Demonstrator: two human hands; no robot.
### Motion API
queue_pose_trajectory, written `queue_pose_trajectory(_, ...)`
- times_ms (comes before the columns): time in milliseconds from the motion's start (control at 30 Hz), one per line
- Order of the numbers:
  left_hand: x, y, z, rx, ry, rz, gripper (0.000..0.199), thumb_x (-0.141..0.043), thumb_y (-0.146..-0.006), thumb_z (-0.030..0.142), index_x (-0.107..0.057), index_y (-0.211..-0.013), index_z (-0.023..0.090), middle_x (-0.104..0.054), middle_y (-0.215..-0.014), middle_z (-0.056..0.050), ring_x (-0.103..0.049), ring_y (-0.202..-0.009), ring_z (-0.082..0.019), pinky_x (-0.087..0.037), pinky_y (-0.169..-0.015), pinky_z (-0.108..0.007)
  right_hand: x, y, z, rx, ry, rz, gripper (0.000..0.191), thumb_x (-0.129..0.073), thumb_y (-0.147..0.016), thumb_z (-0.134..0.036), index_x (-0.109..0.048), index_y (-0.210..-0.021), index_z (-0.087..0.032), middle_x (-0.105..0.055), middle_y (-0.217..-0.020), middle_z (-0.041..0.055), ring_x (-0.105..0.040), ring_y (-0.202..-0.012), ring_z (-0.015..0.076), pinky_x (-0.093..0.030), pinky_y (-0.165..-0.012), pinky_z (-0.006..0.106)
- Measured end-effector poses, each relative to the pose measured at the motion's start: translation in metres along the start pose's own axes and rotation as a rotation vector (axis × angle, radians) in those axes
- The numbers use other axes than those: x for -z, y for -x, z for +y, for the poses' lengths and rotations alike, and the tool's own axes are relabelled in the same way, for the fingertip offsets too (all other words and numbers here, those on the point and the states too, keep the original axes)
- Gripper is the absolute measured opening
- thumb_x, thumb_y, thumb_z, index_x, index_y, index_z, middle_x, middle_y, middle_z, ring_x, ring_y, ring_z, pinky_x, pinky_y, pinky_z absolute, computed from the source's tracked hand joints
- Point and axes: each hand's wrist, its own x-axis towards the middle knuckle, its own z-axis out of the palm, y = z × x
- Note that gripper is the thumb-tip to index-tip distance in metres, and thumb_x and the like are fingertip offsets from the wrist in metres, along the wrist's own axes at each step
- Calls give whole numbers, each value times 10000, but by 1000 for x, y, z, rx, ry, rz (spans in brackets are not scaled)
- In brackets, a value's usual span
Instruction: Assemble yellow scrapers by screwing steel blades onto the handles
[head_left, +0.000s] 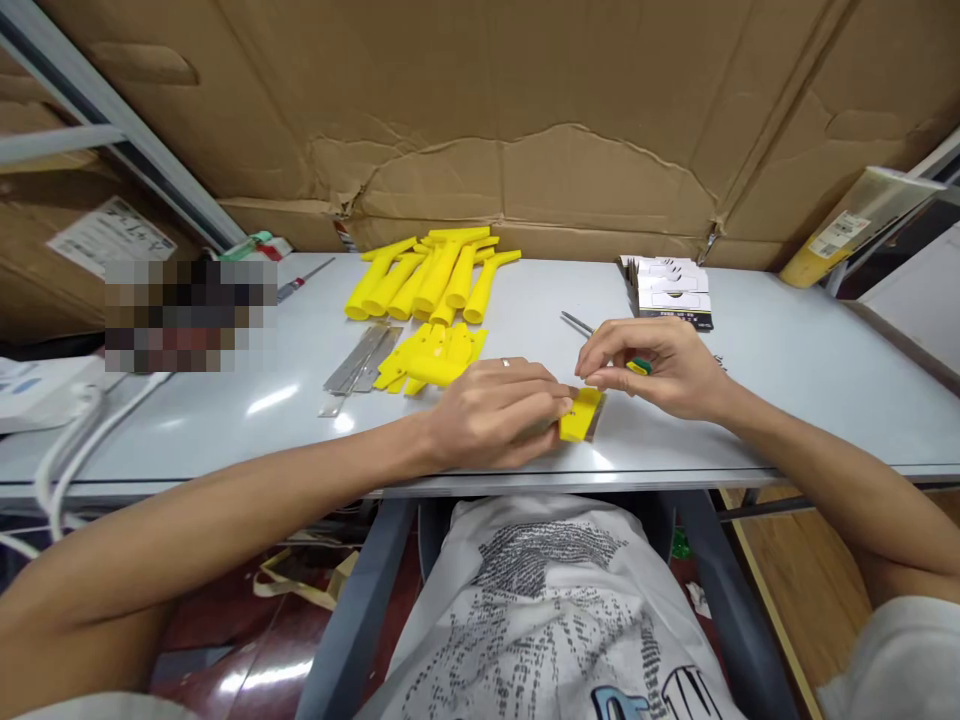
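Note:
My left hand (510,415) is closed around a yellow plastic scraper, pressed down near the table's front edge. Its yellow head (579,416), with a thin blade edge along the right side, sticks out past my fingers. A screwdriver (639,367) with a green and yellow handle lies tucked in my right hand (660,365), its shaft pointing up and left. My right thumb and index fingertip meet just above the scraper head; anything tiny between them is too small to tell. Left of my hands lie flat yellow plates (457,343) with holes and thin blade strips (360,362).
Several yellow T-shaped handles (442,275) are piled at the back. Printed cards (671,290) stand in a stack at back right. Another screwdriver (304,280) lies at back left. A yellow-filled clear tube (832,240) leans at the right. Cardboard (540,120) walls the far side.

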Motion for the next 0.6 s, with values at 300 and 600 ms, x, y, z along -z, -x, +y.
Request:
queue_pose_trajectory(300,1,4,-15,-66,-198,-113,74,-690,-998,240,-749,-953,235,-844,-1131,-88,-819,-1064,-253,-694,-856,-383,-11,3,3,159,74,-2,76,-742,-1012,-289,-803,-989,-249,-833,-974,31,-769,-879,171,-616,-791,337)
queue_pose_trajectory(600,-4,9,-18,18,-209,-71,105,-673,-1021,224,-770,-986,242,-837,-1185,-86,-808,-1131,-266,-693,-910,-413,-19,5,7,204,149,21,77,-727,-1024,-259,-787,-996,-220,-800,-985,57,-755,-897,178,-630,-795,354)
